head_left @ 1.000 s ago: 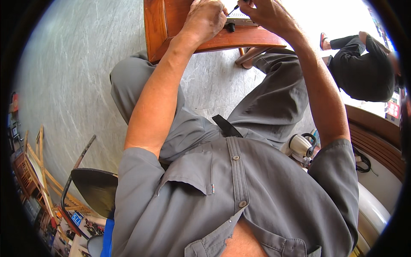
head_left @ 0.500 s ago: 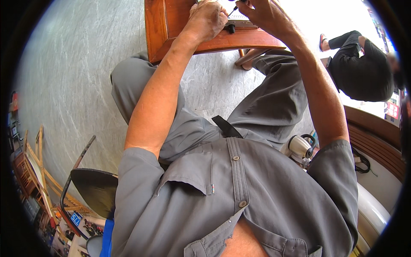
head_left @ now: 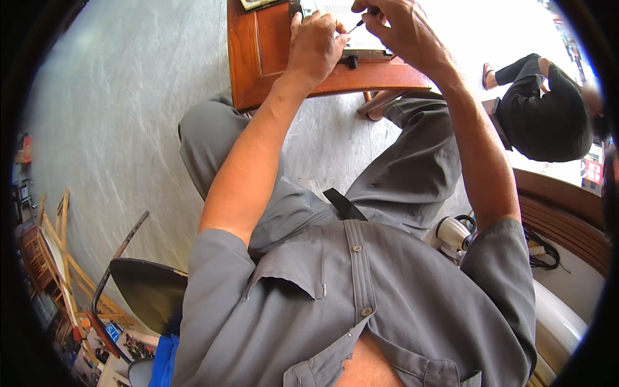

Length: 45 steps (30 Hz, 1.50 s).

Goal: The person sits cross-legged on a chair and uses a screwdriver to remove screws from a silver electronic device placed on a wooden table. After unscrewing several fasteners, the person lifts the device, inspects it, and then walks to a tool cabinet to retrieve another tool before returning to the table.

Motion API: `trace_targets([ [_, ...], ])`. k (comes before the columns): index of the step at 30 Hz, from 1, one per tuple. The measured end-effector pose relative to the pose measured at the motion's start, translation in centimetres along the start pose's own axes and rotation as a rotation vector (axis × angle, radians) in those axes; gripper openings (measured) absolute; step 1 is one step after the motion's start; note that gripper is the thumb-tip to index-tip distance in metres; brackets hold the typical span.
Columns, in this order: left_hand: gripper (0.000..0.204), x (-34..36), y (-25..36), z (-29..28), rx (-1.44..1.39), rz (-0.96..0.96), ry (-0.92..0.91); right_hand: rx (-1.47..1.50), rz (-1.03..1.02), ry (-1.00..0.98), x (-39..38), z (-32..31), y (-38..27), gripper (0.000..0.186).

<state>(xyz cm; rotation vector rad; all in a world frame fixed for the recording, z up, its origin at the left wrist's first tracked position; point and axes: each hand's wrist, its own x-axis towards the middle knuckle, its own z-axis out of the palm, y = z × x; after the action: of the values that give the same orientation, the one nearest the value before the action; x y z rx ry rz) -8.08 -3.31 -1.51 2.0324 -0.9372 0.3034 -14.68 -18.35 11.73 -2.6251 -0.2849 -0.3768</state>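
A silver metal case with a perforated top and a black knob on its near side sits on a reddish-brown wooden table. In my right hand, closed at the case's right, is a screwdriver with a black handle. Its thin shaft slants down and left to the fingertips of my left hand. That hand rests over the case's left part, thumb and forefinger drawn together by the screwdriver's tip. Whatever they pinch is too small or hidden to make out.
A dark flat object lies at the table's far left. To the right, a person in black sits bent over. A kettle stands by my right elbow, with a coiled black cable beyond. A black chair is behind me at left.
The view has shifted, so table and case appear lower and more of them shows. My left hand's fingers have spread somewhat; the screwdriver stays in my right hand.
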Motion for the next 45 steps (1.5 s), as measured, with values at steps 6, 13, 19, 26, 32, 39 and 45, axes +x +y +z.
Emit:
trace_targets([
  [6,0.012,0.3,0.0,-0.3,0.005,0.047,0.067,-0.005,-0.083,0.082,-1.1,0.1,4.4,0.018],
  [13,0.010,2.3,0.2,-2.9,-0.190,-0.128,0.039,0.025,0.244,0.251,-2.6,-1.0,8.8,0.028],
  [19,0.009,7.9,-1.3,-3.4,-0.104,-0.023,-0.013,0.200,0.456,0.422,-5.1,0.8,13.4,0.033],
  [26,0.014,14.2,-6.0,-0.1,0.078,-0.040,-0.148,0.259,0.486,0.513,-5.2,0.4,12.8,0.027],
  [32,0.020,15.8,-7.2,2.1,0.123,-0.042,-0.251,0.281,0.511,0.509,-5.7,-1.0,12.7,0.029],
  [39,0.021,14.7,-3.2,1.2,0.056,-0.042,-0.193,0.283,0.412,0.523,-5.4,-0.9,12.6,0.028],
  [45,0.017,8.7,2.9,2.1,-0.166,0.085,-0.257,0.353,0.329,0.394,-6.6,-1.6,11.9,0.026],
])
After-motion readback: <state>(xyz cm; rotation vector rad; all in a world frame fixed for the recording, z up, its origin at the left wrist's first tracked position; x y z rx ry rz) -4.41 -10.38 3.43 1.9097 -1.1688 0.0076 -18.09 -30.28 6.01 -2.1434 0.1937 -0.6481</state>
